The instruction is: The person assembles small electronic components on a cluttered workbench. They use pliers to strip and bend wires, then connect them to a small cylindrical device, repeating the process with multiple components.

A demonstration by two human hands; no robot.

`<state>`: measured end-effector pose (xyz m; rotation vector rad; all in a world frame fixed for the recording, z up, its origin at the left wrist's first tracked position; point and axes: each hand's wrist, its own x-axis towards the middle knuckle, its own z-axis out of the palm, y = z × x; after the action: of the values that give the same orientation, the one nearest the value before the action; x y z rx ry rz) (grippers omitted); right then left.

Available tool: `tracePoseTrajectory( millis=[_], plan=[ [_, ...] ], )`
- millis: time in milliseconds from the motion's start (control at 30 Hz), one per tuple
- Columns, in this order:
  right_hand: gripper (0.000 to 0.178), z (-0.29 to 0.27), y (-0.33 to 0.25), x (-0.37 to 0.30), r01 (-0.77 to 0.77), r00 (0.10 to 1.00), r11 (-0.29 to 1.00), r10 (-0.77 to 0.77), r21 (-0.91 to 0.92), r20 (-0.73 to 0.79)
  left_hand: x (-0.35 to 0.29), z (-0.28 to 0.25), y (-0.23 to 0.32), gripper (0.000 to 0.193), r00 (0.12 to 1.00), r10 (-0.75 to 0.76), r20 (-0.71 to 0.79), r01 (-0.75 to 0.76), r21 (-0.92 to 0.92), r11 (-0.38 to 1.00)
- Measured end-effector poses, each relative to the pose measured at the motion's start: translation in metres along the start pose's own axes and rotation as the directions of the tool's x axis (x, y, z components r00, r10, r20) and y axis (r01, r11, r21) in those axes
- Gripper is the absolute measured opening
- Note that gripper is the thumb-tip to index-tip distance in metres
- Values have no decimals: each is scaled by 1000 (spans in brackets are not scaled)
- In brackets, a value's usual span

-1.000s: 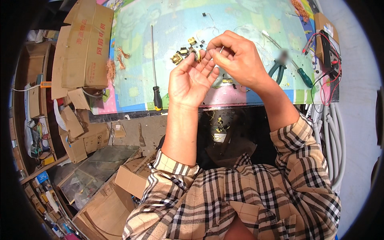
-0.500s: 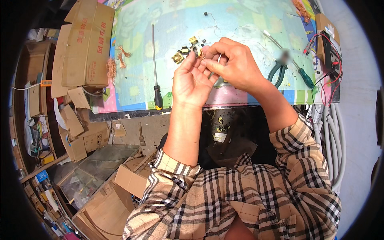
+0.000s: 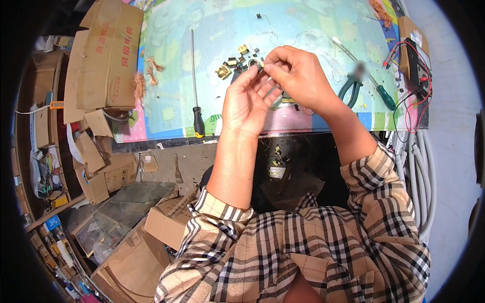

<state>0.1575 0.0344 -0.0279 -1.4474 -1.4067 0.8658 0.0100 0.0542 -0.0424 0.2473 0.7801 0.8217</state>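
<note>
Visibly, the left grip (image 3: pixel 246 105) pinches a dark, pale-rimmed ring (image 3: pixel 255 62); what the right grip (image 3: pixel 302 77) holds is unclear.

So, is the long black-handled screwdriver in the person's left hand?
No, the black-handled screwdriver lies on the patterned mat, left of the left hand and apart from it.

Bright light washes the pale blue-green patterned mat (image 3: pixel 222 20) beyond your bare right hand (image 3: pixel 301 77); right of your grip, blur smears the dark-green-handled pliers (image 3: pixel 356 93); outer edges bend.
</note>
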Motion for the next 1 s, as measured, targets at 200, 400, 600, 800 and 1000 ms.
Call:
tracePoseTrajectory(
  millis=[200,400,600,800,1000],
  plan=[
    [20,-6,-4,1,-207,967,959,171,192,186,-3,-2,10,16,987,159,12,-159,144,977],
    [22,-9,-6,1,-201,965,937,139,287,222,-4,-3,12,17,994,109,23,-111,116,987],
    [21,-9,-1,2,-149,982,949,110,276,151,-4,-4,15,17,986,84,143,-105,148,983],
    [15,-9,-5,0,-59,998,966,66,251,-20,-5,1,13,17,966,245,79,-257,255,932],
    [15,-7,-6,-2,38,999,989,-37,142,-9,-7,5,13,17,935,346,73,-351,319,880]
  ],
)
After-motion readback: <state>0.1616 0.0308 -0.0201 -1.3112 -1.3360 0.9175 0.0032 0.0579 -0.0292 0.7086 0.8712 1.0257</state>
